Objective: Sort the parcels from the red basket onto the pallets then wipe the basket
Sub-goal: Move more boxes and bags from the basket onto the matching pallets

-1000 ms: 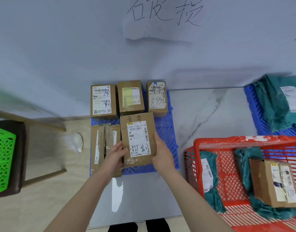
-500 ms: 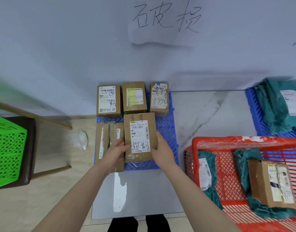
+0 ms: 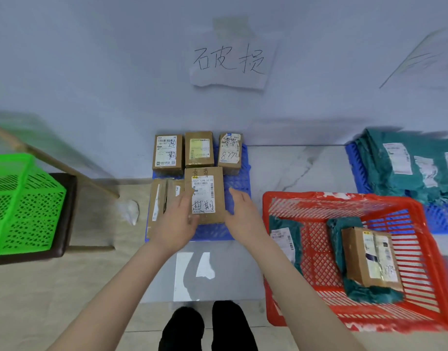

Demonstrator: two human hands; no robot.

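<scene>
Left fingers [image 3: 187, 198] lie straight against the left edge of the labelled cardboard parcel [image 3: 205, 181], thumb over its near corner, pressing rather than gripping. Right fingers [image 3: 235, 196] are straight and released, just beside the parcel's right edge; can't tell if the palm touches the corner. Left hand [image 3: 178, 221] and right hand [image 3: 243, 215] flank the parcel, which lies flat on the near blue pallet [image 3: 240, 181], in front of a back row of three cardboard boxes [image 3: 199, 149] and beside another box [image 3: 158, 201]. A handwritten paper sign [image 3: 229, 60] hangs on the wall above. Step looks like squaring off a placed parcel, sorting partway done. The red basket [image 3: 344, 197] to the right holds a cardboard box [image 3: 369, 259] on teal mailer bags [image 3: 285, 234]; a far blue pallet [image 3: 352, 158] carries a pile of teal bags [image 3: 407, 168]. Next move likely: lift both hands off, reach right into the basket, grip the box there. Wiping not yet due.
</scene>
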